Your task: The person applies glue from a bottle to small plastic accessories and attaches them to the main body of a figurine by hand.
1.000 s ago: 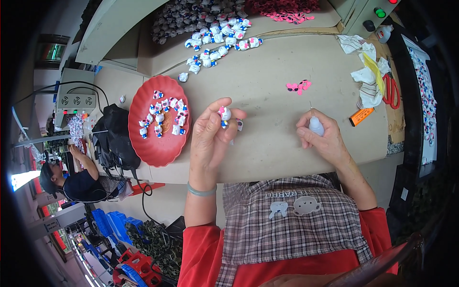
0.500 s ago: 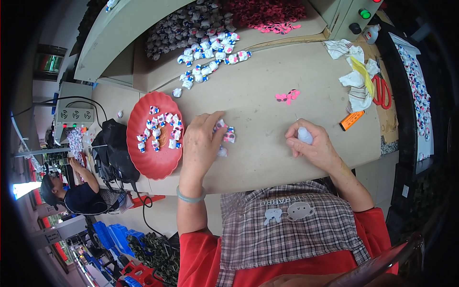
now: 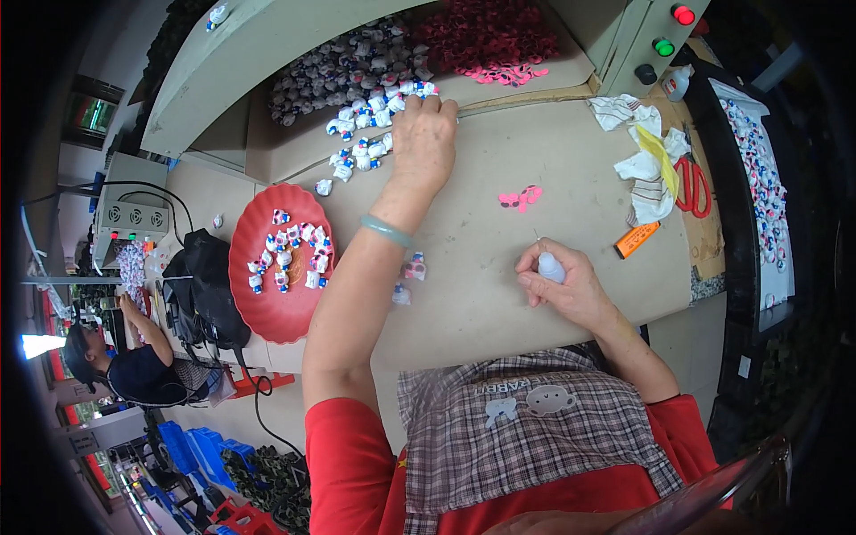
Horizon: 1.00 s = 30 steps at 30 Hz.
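My left hand point(image 3: 425, 143) reaches to the far side of the table, over a loose group of small white-and-blue figurines point(image 3: 358, 117). Its fingers bend downward and their tips are hidden, so I cannot tell whether it grips one. In my right hand point(image 3: 571, 283) is a small white squeeze bottle point(image 3: 551, 267) with a thin needle tip, held upright above the table. Beside my left forearm lie a few figurines with pink eye patches point(image 3: 415, 266). Small pink-and-dark pieces point(image 3: 520, 199) rest mid-table, beyond my right hand.
A red scalloped plate point(image 3: 245, 308) holding several figurines stands on the left. Heaps of figurines point(image 3: 343, 71) and red pieces point(image 3: 486, 36) fill the far bin. Rags point(image 3: 646, 169), red-handled scissors point(image 3: 694, 187) and an orange box point(image 3: 637, 240) lie right. Another person point(image 3: 147, 357) sits far left.
My left hand has left the figurines near the plate and moved away from me to the far group. The right hand still holds the bottle in about the same place.
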Motion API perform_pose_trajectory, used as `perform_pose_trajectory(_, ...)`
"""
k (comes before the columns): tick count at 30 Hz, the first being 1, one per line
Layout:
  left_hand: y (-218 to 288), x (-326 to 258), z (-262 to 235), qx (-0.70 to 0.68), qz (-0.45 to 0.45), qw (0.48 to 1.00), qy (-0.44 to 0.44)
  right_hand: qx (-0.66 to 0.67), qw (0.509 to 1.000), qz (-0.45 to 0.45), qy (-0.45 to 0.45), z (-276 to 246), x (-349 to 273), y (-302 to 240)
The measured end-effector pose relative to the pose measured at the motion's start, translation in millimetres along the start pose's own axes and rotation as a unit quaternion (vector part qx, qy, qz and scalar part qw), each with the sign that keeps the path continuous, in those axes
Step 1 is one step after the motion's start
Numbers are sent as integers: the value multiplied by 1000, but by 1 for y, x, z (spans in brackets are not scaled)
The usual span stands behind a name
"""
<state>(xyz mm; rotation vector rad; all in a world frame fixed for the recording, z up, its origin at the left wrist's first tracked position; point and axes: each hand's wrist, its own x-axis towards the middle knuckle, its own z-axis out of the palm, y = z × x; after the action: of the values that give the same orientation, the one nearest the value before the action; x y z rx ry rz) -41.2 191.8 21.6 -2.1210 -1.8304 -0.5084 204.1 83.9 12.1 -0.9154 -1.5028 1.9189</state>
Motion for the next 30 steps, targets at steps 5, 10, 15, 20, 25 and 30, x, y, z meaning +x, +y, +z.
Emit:
perform_pose_trajectory(5, 2, 1, -3, 57, 32, 998, -5, 13, 1000, 3, -2, -1, -1, -1)
perform_pose_trajectory(10, 27, -25, -57, -255, -84, 963, -9, 81, 995, -53, -11, -6, -3, 3)
perform_pose_trajectory(15, 41, -83, -78, -621, -197, 754, -84, 136, 988, -78, -2, -15, -5, 0)
perform_pose_trajectory(20, 61, -127, -83, -745, -302, 591, -63, 52, 995, -83, 10, -22, -3, -9)
perform_pose_trajectory(25, 69, -150, -80, -782, -319, 532, -52, 56, 989, -106, 88, -20, -4, -12)
perform_pose_trajectory(30, 71, -160, -78, -787, -296, 538, -53, 67, 977, -152, 136, -1, -1, -24)
